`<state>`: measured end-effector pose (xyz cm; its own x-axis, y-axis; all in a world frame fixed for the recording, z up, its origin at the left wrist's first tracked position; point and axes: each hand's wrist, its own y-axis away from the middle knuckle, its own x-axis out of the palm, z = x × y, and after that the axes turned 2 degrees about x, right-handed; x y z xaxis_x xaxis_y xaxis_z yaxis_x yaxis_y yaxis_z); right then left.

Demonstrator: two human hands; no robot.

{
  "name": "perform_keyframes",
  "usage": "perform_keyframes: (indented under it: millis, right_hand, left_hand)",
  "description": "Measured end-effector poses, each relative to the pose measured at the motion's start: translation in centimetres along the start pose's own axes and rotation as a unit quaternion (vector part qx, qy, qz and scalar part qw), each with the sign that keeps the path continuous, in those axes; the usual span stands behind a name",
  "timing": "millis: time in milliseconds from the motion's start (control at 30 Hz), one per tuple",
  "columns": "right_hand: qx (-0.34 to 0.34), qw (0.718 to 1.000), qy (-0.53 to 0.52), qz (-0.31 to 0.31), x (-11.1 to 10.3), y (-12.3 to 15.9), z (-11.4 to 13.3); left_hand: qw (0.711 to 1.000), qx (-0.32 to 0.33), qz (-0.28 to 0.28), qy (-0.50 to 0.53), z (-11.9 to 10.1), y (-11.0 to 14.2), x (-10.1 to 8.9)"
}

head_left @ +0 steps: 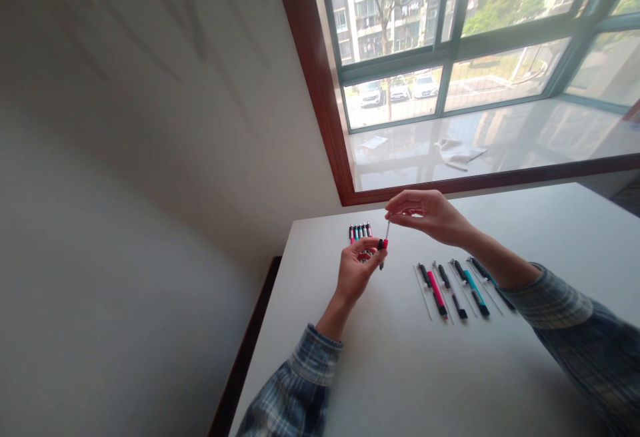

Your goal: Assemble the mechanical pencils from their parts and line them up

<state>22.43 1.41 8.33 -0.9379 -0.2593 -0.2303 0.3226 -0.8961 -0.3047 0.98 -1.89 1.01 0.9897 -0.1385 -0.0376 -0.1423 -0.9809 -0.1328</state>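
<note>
White table is placed below window. At right, loose pen parts are laid out in sets (left unjoined, it is judged). Farther, black-and-red pen barrel is pinched by left hand; thin rod above it is pinched by right hand at fingertips, joining perhaps half done. Behind, pen row, judged already finished, is partly hidden by left hand; otherwise no obstacle is noticed. On windowsill, white cloth and paper are seen.
</note>
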Motion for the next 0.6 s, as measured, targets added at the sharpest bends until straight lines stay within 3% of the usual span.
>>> perform_keyframes:
  millis: [300, 600]
  right_hand:
    - [0.022, 0.989, 0.109, 0.100, 0.7, 0.2, -0.4]
    - [0.020, 0.988, 0.119, 0.098, 2.0, 0.2, -0.6]
  left_hand:
    - [1.000, -0.006, 0.004, 0.017, -0.4, -0.1, 0.0]
    - [1.000, -0.009, 0.015, 0.004, -1.0, -0.2, 0.2]
